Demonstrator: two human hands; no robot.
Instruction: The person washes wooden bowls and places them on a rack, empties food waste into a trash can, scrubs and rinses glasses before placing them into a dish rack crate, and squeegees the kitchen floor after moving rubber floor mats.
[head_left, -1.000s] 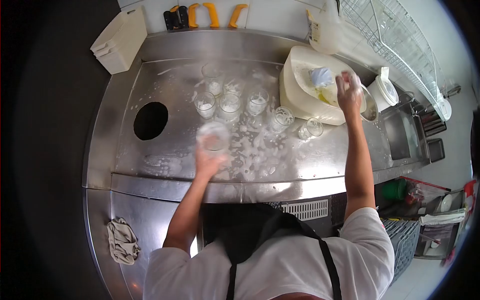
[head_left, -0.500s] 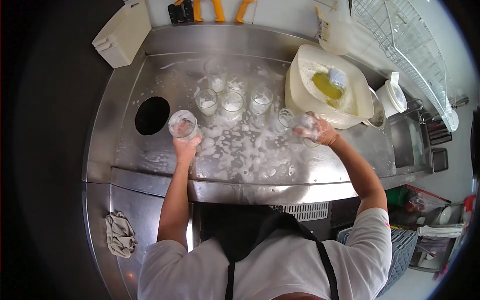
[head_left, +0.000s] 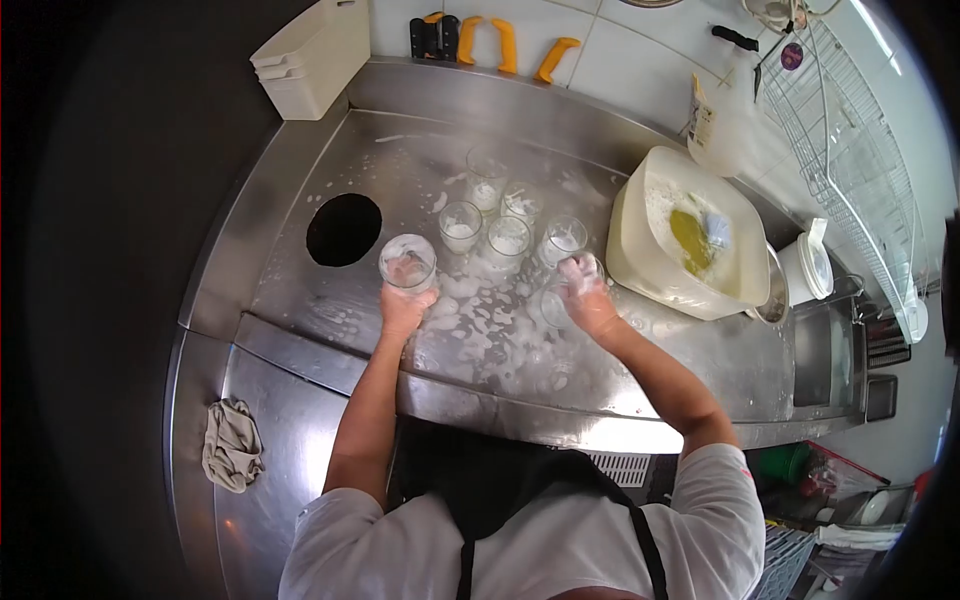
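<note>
My left hand [head_left: 406, 311] is wrapped round the lower part of a clear drinking glass [head_left: 409, 249], which has white foam inside its rim. Foam covers the curled fingers of my right hand [head_left: 586, 296], which grips a glass at the right of the group; the foam partly hides the grip. Just left of that hand is the faint outline of another clear glass [head_left: 553, 306]. Several foamy glasses stand upright on the steel counter, among them a front glass [head_left: 508, 238], a left glass [head_left: 460, 228] and a right glass [head_left: 564, 243].
A cream tub [head_left: 633, 262] with suds and yellowish liquid stands at the right of the steel counter [head_left: 310, 310]. Beyond it are a white bucket [head_left: 806, 265] and a sink [head_left: 822, 365]. A round dark hole [head_left: 344, 230] opens at the left. A cloth [head_left: 232, 447] lies lower left.
The view has shifted and turned. My right hand has moved left, closer to the group of glasses, leaving suds where it was. My left hand still holds its foamy glass.
</note>
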